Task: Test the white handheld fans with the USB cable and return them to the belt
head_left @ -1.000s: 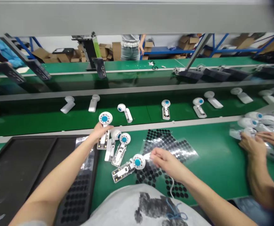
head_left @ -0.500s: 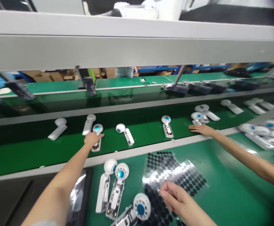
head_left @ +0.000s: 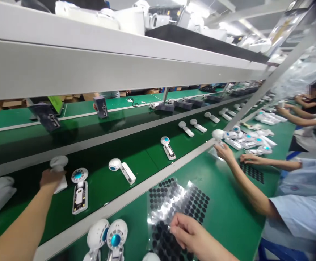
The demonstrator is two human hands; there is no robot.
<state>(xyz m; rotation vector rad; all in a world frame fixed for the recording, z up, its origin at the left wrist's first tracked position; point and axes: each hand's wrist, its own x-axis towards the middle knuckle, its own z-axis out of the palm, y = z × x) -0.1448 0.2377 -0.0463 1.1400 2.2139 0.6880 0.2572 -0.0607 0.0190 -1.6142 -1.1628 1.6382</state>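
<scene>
On the green belt, my left hand [head_left: 48, 179] is closed round a white handheld fan [head_left: 59, 161], covering part of its body. Just right of it lies a fan with an open handle [head_left: 80, 195], its inner parts showing and a blue disc on its head. Low in the view, my right hand [head_left: 187, 229] holds thumb and forefinger together in a pinch. A tiny pale bit shows at the fingertips, too small to name. Beneath that hand is a clear sheet of round black stickers [head_left: 163, 232]. Two fans [head_left: 116, 232] lie side by side on the table, cut off below.
More fans [head_left: 168, 148] lie spaced along the belt. At right, a co-worker's hand [head_left: 224, 152] holds a white fan near a heap of fans [head_left: 247, 139]. A metal shelf beam [head_left: 106, 69] crosses above, and a slanted post [head_left: 252, 99] stands at right.
The view has swung right. My left hand has moved off the open-handled fan onto the white fan left of it. The co-worker's hand has left the belt with a fan.
</scene>
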